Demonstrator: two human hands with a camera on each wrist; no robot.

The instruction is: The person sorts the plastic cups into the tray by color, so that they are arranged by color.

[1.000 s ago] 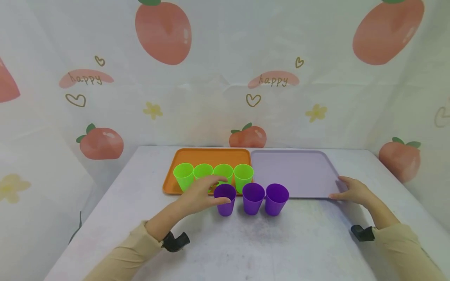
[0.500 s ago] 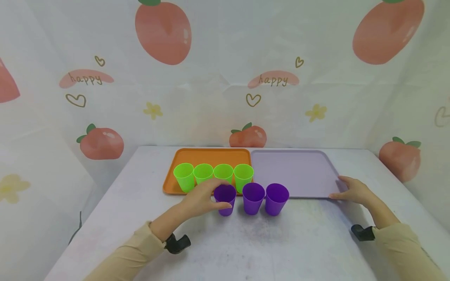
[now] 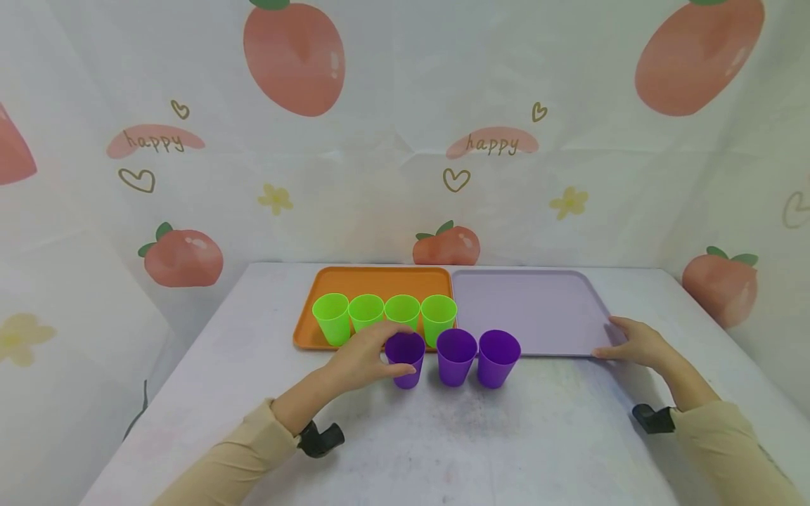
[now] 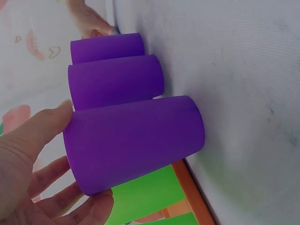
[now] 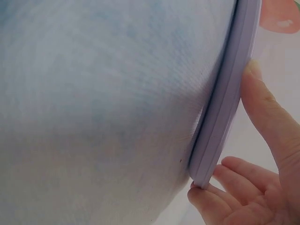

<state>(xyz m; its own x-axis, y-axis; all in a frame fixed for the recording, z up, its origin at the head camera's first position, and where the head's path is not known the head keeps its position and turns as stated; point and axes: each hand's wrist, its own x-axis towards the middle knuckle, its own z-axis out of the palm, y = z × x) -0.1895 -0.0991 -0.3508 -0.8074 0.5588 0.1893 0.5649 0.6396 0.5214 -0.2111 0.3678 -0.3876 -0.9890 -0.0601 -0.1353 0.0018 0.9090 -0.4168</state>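
Three purple cups stand upright in a row on the table. My left hand [image 3: 359, 357] grips the leftmost purple cup [image 4: 136, 140] near its rim, thumb on the near side and fingers on the far side. Just right of it are the middle purple cup [image 3: 454, 367] and the right purple cup [image 3: 496, 369], close together. At the front right corner of the lavender tray [image 3: 531, 309], my right hand [image 3: 635, 344] holds the edge. In the right wrist view the thumb [image 5: 267, 112] presses the tray's side, with the other fingers curled at the corner.
Behind the left hand, an orange tray [image 3: 380, 277] carries a row of several green cups [image 3: 332, 323], partly covered by that hand. The two trays lie side by side along the table's back edge. A printed cloth [image 3: 380, 176] hangs behind the table [image 3: 405, 450].
My left hand has moved slightly right and its fingers have closed onto the leftmost purple cup. The right hand and trays have stayed put.
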